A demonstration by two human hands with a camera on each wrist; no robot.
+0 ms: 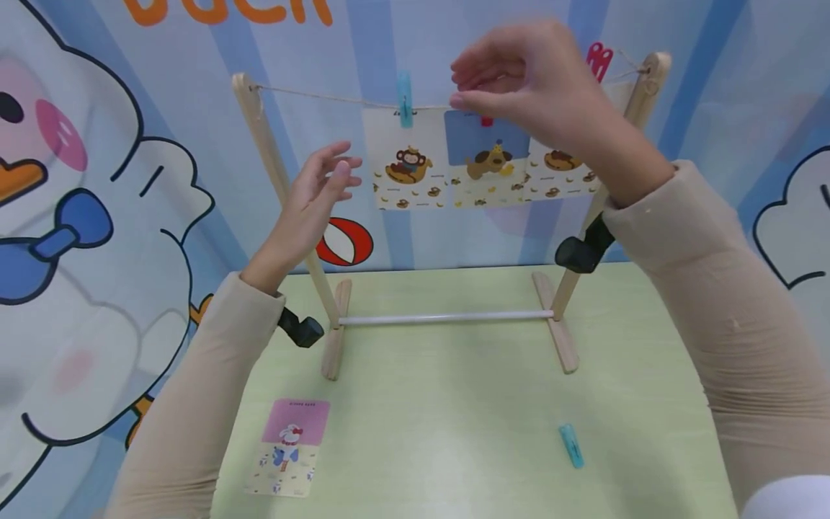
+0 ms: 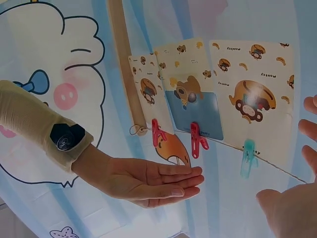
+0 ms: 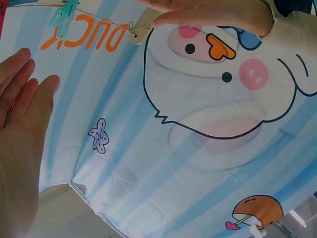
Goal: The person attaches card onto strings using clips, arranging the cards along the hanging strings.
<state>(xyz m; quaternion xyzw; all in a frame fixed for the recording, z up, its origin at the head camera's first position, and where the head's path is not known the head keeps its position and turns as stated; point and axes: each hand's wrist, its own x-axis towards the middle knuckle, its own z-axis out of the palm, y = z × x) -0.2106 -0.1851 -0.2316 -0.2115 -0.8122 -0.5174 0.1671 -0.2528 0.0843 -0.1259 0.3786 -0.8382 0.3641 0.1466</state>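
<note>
My right hand (image 1: 528,83) is raised in front of the string, its fingers extended and holding nothing. Behind it hangs the dog card (image 1: 483,155), blue on top, held by a red clothespin (image 2: 199,140). My left hand (image 1: 320,184) is also bare, its fingers loosely spread left of the cards. Nearest to it is a monkey card (image 1: 407,166), hung from the string (image 1: 318,94) by a teal clothespin (image 1: 405,101). A second monkey card (image 2: 147,89) hangs at the string's other end under another red clothespin (image 2: 156,133), partly hidden by my right arm in the head view.
The string spans two wooden posts (image 1: 264,133) with flat feet (image 1: 555,324), joined low by a white rod (image 1: 447,317). On the green table (image 1: 447,411) lie a pink-topped rabbit card (image 1: 288,447) at left and a teal clothespin (image 1: 571,445) at right. A printed backdrop (image 1: 428,241) stands behind.
</note>
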